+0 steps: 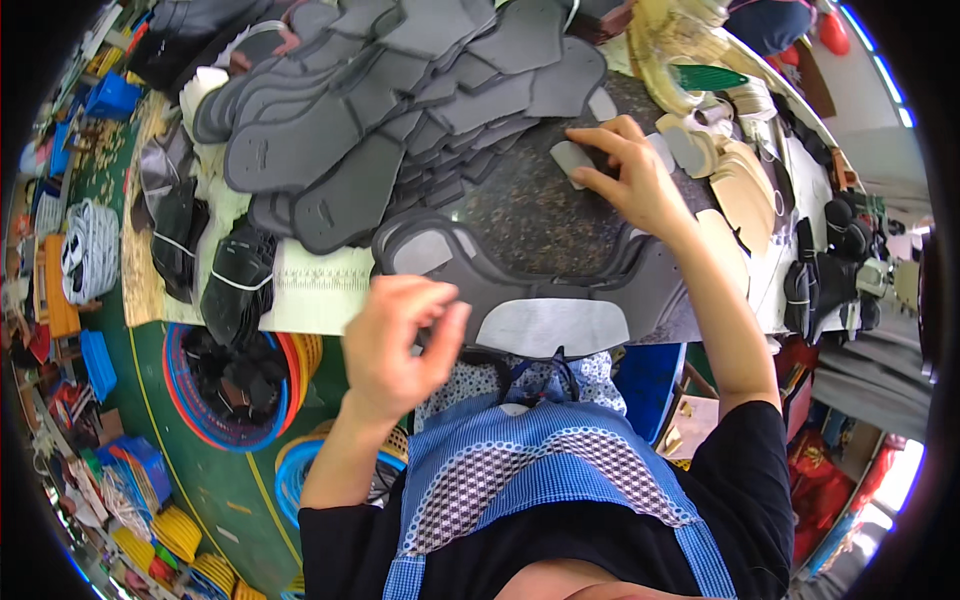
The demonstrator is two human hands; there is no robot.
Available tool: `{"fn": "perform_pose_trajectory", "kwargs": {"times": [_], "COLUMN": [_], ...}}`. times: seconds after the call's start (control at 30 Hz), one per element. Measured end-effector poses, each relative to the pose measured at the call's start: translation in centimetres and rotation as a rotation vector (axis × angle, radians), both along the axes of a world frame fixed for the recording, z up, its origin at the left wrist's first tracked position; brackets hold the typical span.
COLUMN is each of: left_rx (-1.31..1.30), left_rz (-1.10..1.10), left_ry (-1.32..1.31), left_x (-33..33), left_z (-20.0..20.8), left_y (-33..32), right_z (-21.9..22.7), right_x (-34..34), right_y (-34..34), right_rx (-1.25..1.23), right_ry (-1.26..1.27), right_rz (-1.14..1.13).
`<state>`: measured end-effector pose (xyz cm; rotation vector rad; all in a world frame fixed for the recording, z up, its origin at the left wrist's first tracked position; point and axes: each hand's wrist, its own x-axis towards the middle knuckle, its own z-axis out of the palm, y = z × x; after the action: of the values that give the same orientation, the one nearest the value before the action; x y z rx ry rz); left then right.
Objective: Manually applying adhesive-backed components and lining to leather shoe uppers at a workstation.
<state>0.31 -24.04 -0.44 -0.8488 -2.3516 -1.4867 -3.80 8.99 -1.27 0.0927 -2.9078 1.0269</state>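
Note:
My right hand (640, 180) reaches over the dark speckled tabletop, gripping a small rounded grey patch (570, 162) between thumb and forefinger. Near the table's front edge lies a stack of dark grey, U-shaped foam pieces (480, 285). A large light grey patch (553, 325) covers the middle of the top piece, and a smaller pale patch (421, 253) sits at its left end. My left hand (395, 345) hovers by that left end, fingers loosely curled and thumb apart, with nothing visible in it. Whether it touches the foam is hard to tell.
A big heap of dark grey foam cutouts (400, 100) fills the far left of the table. Beige curved pieces (742, 190) lie right of my right hand. Tied black bundles (238, 280) hang over the left front edge, above a round basket (178, 390) on the floor.

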Motion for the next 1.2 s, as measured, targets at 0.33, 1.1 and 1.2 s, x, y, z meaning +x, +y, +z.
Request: {"fn": "perform_pose_trajectory", "kwargs": {"times": [0.33, 1.1, 1.2], "left_rx": [0.116, 0.131, 0.18], "left_rz": [-0.364, -1.0, -0.943], "left_ry": [-0.351, -0.449, 0.198], "left_x": [-1.3, 0.7, 1.8], "left_z": [2.0, 6.1, 5.5], "left_y": [6.8, 11.6, 12.9], "right_z": [-1.6, 7.3, 4.7], "right_x": [1.4, 14.7, 17.2], "right_y": [1.1, 0.1, 0.5], "right_rx": [0.139, -1.071, -1.142], "right_ry": [0.297, -0.71, -0.528], "right_rz": [0.071, 0.301, 0.28]}}
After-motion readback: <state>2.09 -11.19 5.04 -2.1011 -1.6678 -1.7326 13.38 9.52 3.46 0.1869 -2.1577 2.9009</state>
